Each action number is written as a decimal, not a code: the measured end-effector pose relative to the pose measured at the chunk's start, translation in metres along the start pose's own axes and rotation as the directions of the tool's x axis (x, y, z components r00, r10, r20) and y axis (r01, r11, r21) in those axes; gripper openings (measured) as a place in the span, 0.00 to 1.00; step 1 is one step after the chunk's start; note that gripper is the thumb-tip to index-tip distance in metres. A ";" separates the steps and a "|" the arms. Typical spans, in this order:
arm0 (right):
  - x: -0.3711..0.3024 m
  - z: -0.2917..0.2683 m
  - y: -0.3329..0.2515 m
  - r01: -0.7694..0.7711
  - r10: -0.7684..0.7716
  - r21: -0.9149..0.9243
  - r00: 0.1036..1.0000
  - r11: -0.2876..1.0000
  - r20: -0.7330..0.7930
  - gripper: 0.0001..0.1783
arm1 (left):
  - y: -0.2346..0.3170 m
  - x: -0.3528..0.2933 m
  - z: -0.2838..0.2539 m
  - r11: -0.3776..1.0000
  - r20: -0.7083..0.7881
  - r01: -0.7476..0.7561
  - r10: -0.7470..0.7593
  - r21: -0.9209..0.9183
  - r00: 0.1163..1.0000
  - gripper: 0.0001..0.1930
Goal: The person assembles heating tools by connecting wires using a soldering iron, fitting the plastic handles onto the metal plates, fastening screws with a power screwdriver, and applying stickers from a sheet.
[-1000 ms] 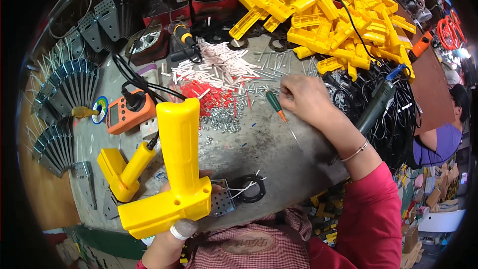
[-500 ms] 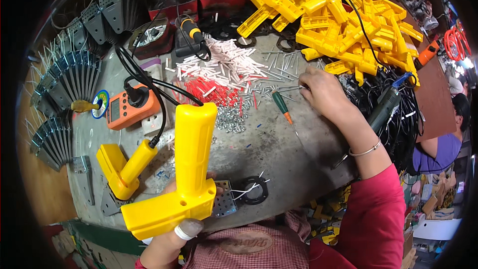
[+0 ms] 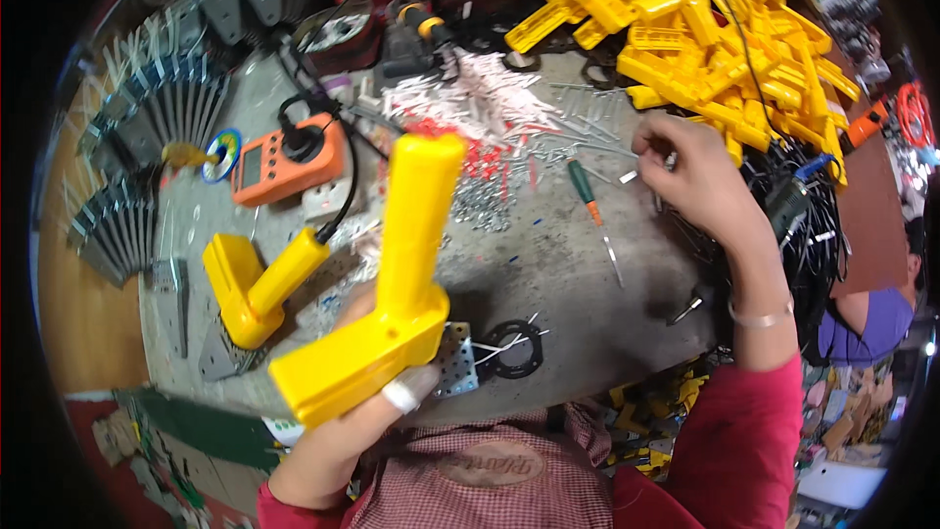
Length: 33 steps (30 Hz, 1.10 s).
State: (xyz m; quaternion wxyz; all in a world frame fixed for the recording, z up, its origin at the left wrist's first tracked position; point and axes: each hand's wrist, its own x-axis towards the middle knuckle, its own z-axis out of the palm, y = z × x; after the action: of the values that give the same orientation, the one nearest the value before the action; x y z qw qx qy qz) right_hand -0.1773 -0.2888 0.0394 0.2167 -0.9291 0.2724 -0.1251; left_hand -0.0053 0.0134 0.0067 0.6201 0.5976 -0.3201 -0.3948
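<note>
My left hand (image 3: 377, 407) is closed around a yellow plastic handle housing (image 3: 421, 225), its round grip pointing up and its boxy part toward me. A white band wraps the thumb. Beside the housing sits a perforated metal plate (image 3: 456, 360), with white leads running over a black ring (image 3: 517, 351). My right hand (image 3: 690, 171) has its fingers curled together at the edge of the loose long screws (image 3: 587, 127). One grey screw reaches its fingertips; whether it is pinched I cannot tell. A green-handled screwdriver (image 3: 582, 186) lies left of this hand.
Another yellow handle (image 3: 255, 299) with a black cable lies left, near an orange meter (image 3: 289, 159). White sleeves (image 3: 490, 83), red pieces and small metal parts are heaped centrally. Yellow housings (image 3: 705, 39) pile up at back right, above black cables (image 3: 808, 225). Metal plates (image 3: 162, 118) line the left.
The view has shifted, so the table appears moved. My right hand's fingers have curled more tightly near the screws. My left hand still holds the yellow housing, now tilted slightly differently.
</note>
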 end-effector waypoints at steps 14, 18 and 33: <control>-0.042 0.013 -0.121 0.499 -0.473 0.136 0.862 0.856 -0.182 0.10 | -0.003 0.004 0.009 0.968 -0.054 0.062 -0.077 -0.244 0.996 0.32; -0.043 0.021 -0.131 0.372 -0.321 0.303 0.925 0.878 -0.204 0.08 | -0.013 0.005 0.009 0.980 0.006 -0.194 0.194 -0.041 0.981 0.30; -0.044 0.030 -0.159 0.585 -0.476 0.149 0.761 0.797 -0.442 0.13 | -0.013 0.008 0.019 0.890 -0.078 -0.394 0.420 0.227 0.904 0.28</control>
State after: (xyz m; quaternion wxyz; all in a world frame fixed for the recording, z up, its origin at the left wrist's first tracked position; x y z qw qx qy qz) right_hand -0.1307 -0.1337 0.0832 0.2427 -0.8849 0.0118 -0.3973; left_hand -0.0191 -0.0029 -0.0057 0.6427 0.6016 -0.4380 -0.1822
